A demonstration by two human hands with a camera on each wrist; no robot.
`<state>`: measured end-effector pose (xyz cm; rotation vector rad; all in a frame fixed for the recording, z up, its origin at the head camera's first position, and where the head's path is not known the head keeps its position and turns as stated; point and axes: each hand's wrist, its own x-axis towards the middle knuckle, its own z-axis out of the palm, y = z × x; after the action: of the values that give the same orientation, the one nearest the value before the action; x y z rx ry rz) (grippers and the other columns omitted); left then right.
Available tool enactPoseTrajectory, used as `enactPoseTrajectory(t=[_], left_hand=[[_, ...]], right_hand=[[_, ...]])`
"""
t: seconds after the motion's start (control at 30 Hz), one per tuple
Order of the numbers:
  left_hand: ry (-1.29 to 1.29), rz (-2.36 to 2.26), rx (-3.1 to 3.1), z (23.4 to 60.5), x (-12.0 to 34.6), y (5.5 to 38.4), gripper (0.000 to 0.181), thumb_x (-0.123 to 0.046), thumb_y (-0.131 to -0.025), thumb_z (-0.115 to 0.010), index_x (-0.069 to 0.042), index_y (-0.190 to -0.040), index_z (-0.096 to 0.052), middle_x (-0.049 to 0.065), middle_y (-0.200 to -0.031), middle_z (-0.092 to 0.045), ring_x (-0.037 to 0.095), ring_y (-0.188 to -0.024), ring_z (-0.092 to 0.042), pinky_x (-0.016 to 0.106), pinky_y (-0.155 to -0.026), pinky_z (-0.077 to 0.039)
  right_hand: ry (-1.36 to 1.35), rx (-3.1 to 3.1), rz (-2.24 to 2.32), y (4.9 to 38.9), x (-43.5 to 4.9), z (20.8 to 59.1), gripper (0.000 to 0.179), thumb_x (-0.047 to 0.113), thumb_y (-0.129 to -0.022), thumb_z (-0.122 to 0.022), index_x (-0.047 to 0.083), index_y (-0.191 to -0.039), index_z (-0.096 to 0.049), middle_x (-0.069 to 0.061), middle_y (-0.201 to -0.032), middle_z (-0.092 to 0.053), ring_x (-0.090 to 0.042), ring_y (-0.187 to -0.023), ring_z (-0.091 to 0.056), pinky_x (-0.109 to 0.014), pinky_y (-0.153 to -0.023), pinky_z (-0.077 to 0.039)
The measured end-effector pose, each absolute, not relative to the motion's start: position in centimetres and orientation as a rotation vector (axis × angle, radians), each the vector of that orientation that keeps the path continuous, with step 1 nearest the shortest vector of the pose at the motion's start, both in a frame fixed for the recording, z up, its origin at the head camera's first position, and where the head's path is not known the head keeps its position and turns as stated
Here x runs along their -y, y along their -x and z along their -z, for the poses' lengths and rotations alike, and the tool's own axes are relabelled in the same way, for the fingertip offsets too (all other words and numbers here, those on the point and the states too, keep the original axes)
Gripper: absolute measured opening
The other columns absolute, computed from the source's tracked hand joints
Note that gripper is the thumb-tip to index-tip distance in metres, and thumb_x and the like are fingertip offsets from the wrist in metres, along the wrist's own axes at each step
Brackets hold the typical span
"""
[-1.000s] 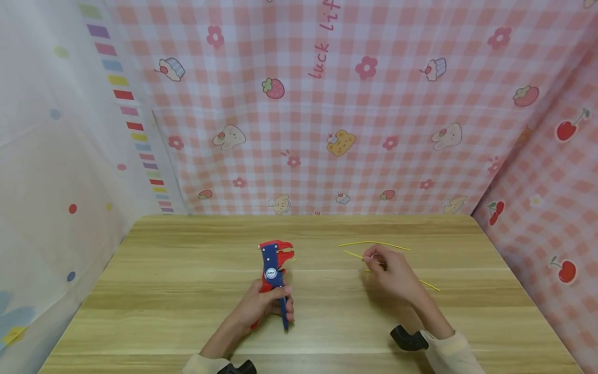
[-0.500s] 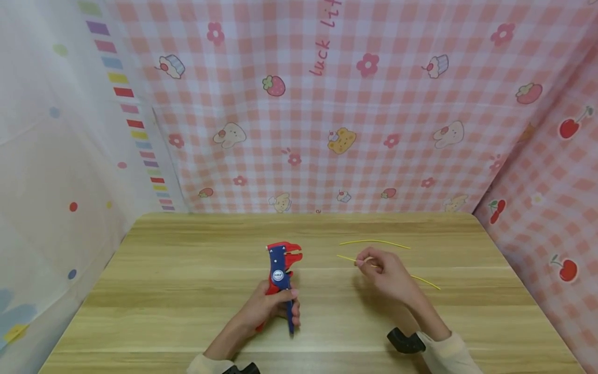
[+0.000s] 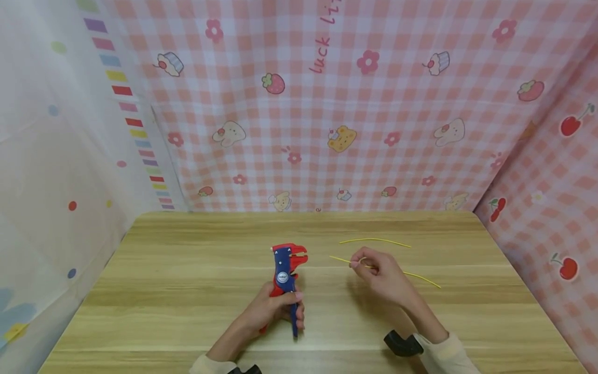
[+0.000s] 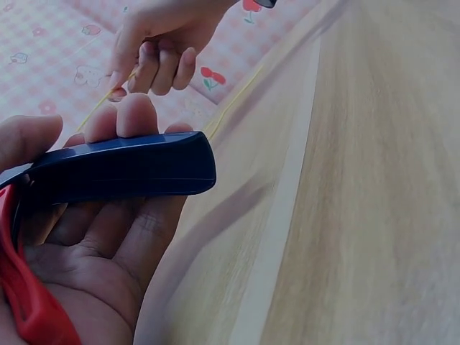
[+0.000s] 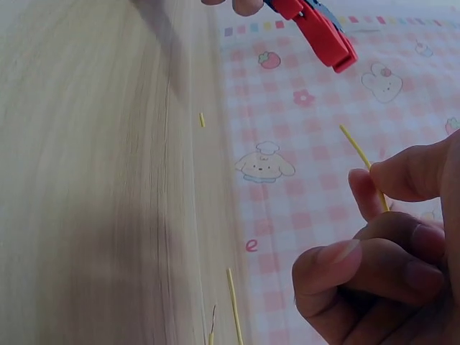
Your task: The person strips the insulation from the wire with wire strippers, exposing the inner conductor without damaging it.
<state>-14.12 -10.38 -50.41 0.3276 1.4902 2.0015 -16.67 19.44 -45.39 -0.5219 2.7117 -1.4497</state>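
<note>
My left hand [image 3: 275, 310] grips the handles of a red and blue wire stripper [image 3: 283, 267], held upright above the table. The red jaws of the stripper point right, with a gap between them. To its right, my right hand [image 3: 380, 272] pinches a thin yellow wire [image 3: 340, 258] between thumb and index finger. The wire's free end [image 5: 353, 144] points toward the stripper, apart from it. In the left wrist view, the blue handle [image 4: 129, 169] crosses my curled fingers. The rest of the held wire is hidden by my right hand.
A yellow wire [image 3: 375, 239] lies on the wooden table [image 3: 187, 291] behind my right hand, another wire [image 3: 422, 279] to its right. One wire end [image 5: 213, 327] shows bare copper. A short yellow scrap [image 5: 202, 120] lies on the table. Patterned cloth [image 3: 299, 104] hangs behind.
My left hand has moved right with the wire stripper. My right hand has moved left with the pinched wire, so the two are closer together. The wires on the table stay put.
</note>
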Motion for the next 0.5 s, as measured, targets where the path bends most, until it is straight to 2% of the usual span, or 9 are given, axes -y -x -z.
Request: enactPoseTrajectory(t=[0.27, 0.5], left_hand=[[-0.306, -1.98, -1.483, 50.39, 10.02, 13.81, 0.022, -0.018, -0.103, -0.06, -0.002, -0.114, -0.049, 0.002, -0.081, -0.071, 0.018, -0.073, -0.074, 0.04, -0.078, -0.065], [-0.326, -1.978, -1.465, 50.3, 9.59, 13.56, 0.017, -0.016, -0.103, -0.058, -0.003, -0.111, -0.051, 0.002, -0.08, -0.071, 0.018, -0.072, -0.074, 0.041, -0.077, -0.065]], right_hand=[[0.577, -2.723, 1.467, 16.29, -19.01, 44.98, 0.009, 0.022, -0.101, -0.066, 0.017, -0.094, -0.067, 0.007, -0.066, -0.04, 0.001, -0.052, -0.03, -0.018, -0.049, -0.03], [0.577, -2.661, 1.521, 15.87, -18.67, 44.78, 0.009, 0.022, -0.1, -0.067, 0.019, -0.092, -0.066, 0.006, -0.065, -0.042, 0.0, -0.051, -0.033, -0.019, -0.047, -0.031]])
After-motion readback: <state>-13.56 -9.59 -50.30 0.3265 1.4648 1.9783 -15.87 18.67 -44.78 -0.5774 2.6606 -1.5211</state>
